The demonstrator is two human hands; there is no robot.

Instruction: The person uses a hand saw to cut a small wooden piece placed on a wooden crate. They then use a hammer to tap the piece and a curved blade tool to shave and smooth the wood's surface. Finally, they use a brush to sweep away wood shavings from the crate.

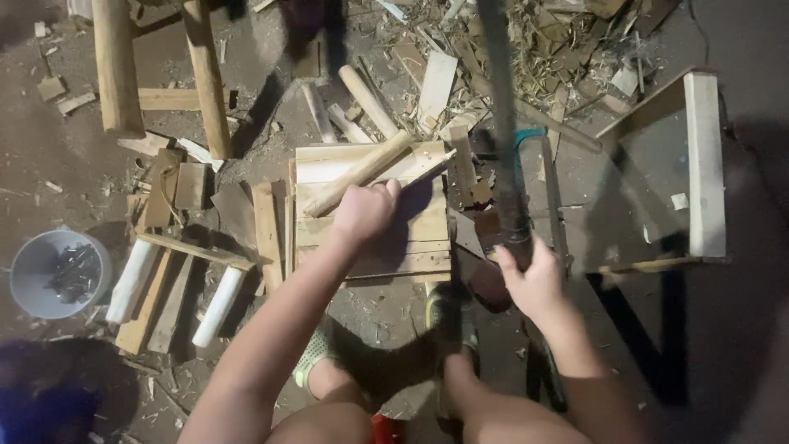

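Observation:
My left hand (366, 210) grips a round wooden stick (362, 171) that lies slanted across a small pallet of pale boards (411, 238) on the ground. My right hand (534, 279) is closed around the handle of a long dark blade (501, 123), blurred and raised upward from the hand toward the top of the view. The blade stands to the right of the stick, apart from it. My knees and a foot in a light sandal (316, 358) show at the bottom.
A grey bucket (33, 263) with dark nails sits at the left. Thick poles (115, 66), planks, two white rollers (131, 279) and wood scraps lie around. A wooden frame (703, 164) stands at the right, a handsaw (546, 189) beside it.

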